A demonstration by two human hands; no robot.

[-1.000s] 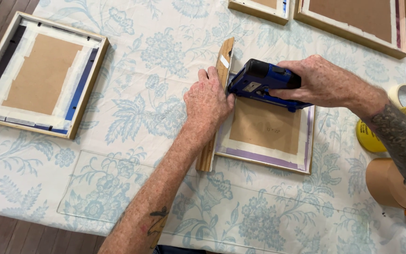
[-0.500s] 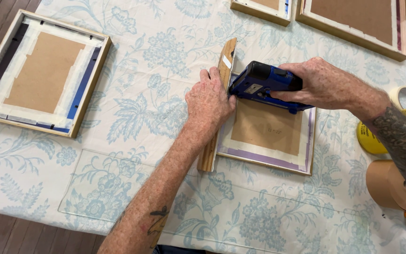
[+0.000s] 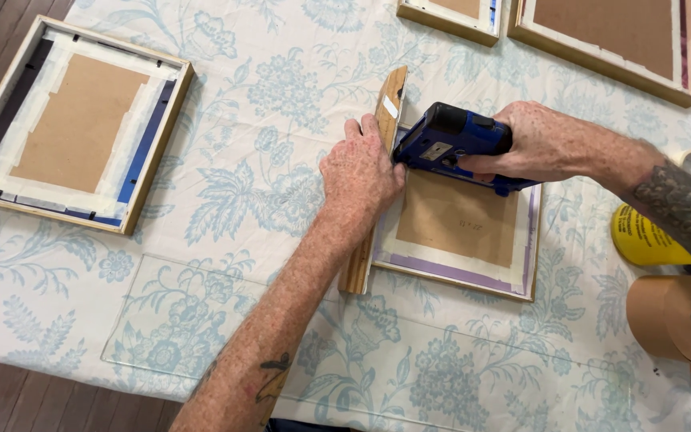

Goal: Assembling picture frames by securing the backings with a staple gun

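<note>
A surface (image 3: 201,240) draped in a pale blue floral cloth carries several picture frames lying face down. Near its middle, the left hand (image 3: 361,172) presses flat, fingers extended, against a wooden block (image 3: 373,184) set along the left edge of a small frame (image 3: 457,232) with brown backing board. The right hand (image 3: 549,144) is closed around a blue staple gun (image 3: 453,144) resting on the frame's upper left corner. A larger taped frame (image 3: 69,128) lies well apart at left; a brown paper tape roll (image 3: 677,316) and a yellow container (image 3: 645,240) sit at right.
</note>
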